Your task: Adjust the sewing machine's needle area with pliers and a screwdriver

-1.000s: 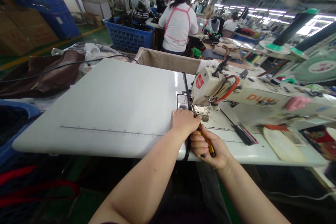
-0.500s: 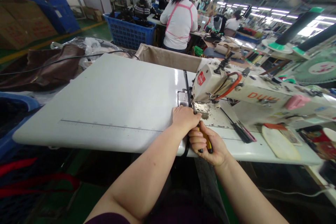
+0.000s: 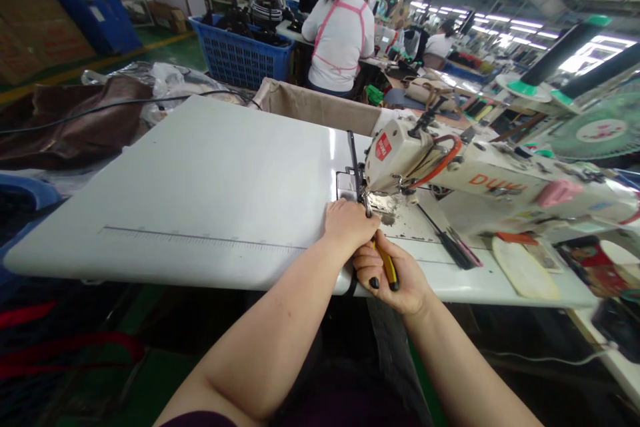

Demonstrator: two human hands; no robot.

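My right hand (image 3: pixel 397 277) is closed around the yellow-and-black handles of a pair of pliers (image 3: pixel 388 265), whose jaws point up toward the needle area. Curled over a narrow black strap (image 3: pixel 354 155), my left hand (image 3: pixel 349 221) lies just left of the pliers' jaws, and its fingertips are partly hidden. The strap runs past the presser foot of the white sewing machine (image 3: pixel 400 153) and hangs over the front table edge. My hands touch each other at the machine's metal plate (image 3: pixel 383 205).
A black-handled screwdriver (image 3: pixel 453 250) and a pale oval pad (image 3: pixel 525 267) lie right on the white table (image 3: pixel 225 173). Thread cones (image 3: pixel 565 57) and a green fan (image 3: pixel 595 127) stand farther right. Behind, a person (image 3: pixel 340 40) sits beside a blue basket (image 3: pixel 240 50).
The pliers' handles look spread wider in my right hand, with one handle end now between the fingers. My left hand stays in nearly the same place. The whole view has shifted slightly.
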